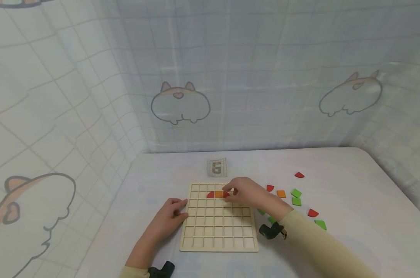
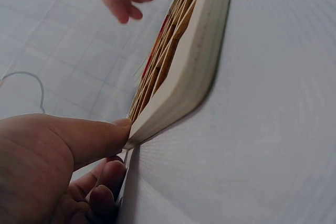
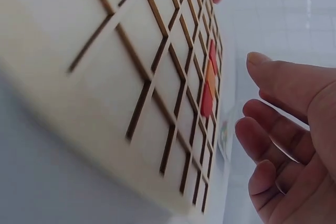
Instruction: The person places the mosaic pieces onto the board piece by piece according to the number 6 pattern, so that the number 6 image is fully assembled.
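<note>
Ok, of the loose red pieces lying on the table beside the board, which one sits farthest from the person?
The red piece at the far right, alone beyond the green pieces. The other two loose red ones lie closer to the person.

Cream long sleeves [image 1: 317,243], black wrist-mounted cameras [image 1: 272,231] on both arms.

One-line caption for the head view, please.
Left hand steadies the wooden grid board while right hand hovers by three placed tiles.
</note>
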`<state>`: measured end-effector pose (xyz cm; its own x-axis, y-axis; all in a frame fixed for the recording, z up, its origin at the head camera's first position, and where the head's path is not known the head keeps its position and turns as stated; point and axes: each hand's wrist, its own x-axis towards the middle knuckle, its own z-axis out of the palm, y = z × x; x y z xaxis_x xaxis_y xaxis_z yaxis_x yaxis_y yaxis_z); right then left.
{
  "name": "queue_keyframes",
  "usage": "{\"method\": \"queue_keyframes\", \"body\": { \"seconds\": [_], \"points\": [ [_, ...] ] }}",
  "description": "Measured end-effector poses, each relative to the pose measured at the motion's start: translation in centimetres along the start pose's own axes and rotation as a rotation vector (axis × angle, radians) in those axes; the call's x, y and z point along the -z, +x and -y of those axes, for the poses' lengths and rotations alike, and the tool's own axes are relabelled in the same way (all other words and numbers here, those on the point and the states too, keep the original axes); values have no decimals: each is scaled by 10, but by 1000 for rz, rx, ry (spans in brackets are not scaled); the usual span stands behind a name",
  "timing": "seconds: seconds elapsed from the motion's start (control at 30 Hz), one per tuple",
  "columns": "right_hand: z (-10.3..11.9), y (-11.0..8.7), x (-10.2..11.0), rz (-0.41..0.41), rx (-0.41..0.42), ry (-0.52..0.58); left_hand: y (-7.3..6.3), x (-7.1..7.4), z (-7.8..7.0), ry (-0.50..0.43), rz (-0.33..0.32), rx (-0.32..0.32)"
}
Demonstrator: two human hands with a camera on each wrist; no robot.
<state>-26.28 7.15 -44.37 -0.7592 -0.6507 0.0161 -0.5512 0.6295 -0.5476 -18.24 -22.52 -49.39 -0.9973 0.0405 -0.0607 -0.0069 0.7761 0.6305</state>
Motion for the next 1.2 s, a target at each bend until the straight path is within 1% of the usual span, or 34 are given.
{"method": "queue_keyframes", "body": {
  "seconds": [0.23,0.37,0.47,0.63,0.73,0.8,1.0,1.2],
  "points": [
    [-14,-33,12,-81,-10,36,1,0,0,1,1,20],
    [-23,-51,17,-112,-47,28,2,-1,1,11,2,20],
    [-30,-63,19,-119,-86,25,3,-1,2,19,2,22],
    [-39,-82,16,-128,-123,28,3,-1,2,12,4,25],
    [-45,-93,12,-139,-114,15,2,-1,1,7,5,24],
    [-48,-99,10,-140,-123,19,2,-1,1,5,5,24],
    [-56,-115,4,-153,-178,19,2,-1,1,2,-1,20],
    [-64,-130,-2,-186,-172,-11,2,-2,1,2,-5,21]
  ]
}}
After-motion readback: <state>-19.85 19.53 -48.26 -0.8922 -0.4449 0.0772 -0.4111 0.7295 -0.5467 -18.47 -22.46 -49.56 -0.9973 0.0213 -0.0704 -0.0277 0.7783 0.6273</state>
